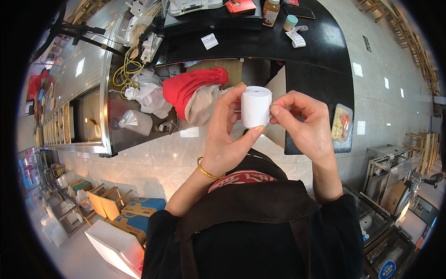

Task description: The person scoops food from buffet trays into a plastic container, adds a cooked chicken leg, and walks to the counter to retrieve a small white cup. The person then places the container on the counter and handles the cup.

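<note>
A small roll of white receipt paper is held upright in front of me, its round top with the core hole facing up. My left hand is closed around it, the thumb at its lower edge and the fingers behind its left side. At the roll's right side, my right hand pinches with thumb and forefinger at the paper's edge. Whether a loose end lies between those fingertips is too small to tell.
Ahead curves a black counter with a capped jar, a small green-lidded bottle, a phone and curled receipts. A food box sits on its right arm. Red cloth and plastic bags lie left.
</note>
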Demonstrator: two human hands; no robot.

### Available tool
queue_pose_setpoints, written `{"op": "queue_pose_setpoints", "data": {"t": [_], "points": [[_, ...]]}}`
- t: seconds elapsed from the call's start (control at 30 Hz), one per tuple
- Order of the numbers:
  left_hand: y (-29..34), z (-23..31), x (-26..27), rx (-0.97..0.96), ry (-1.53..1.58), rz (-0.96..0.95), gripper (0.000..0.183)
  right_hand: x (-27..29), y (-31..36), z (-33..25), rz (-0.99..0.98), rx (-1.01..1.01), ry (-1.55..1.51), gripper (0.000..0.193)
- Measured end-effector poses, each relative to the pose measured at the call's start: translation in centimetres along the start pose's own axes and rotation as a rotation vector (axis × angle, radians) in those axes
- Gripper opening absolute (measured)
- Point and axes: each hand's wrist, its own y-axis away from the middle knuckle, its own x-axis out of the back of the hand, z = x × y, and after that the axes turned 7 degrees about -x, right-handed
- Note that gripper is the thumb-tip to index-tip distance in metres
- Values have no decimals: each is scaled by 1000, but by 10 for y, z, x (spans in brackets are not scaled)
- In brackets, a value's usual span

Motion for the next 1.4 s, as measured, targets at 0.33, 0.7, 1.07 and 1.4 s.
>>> {"op": "queue_pose_setpoints", "data": {"t": [0.33,0.7,1.07,1.4], "points": [[-2,1,2,68,189,-7,72,1,0,3,-23,-69,-162,5],[-6,6,5,214,346,-2,73,9,-7,3,-135,-161,-322,7],[-6,-2,1,120,206,25,71,6,-2,2,-140,-155,-60,8],[-8,-4,-1,133,215,35,71,8,-2,5,-125,-153,-104,7]]}}
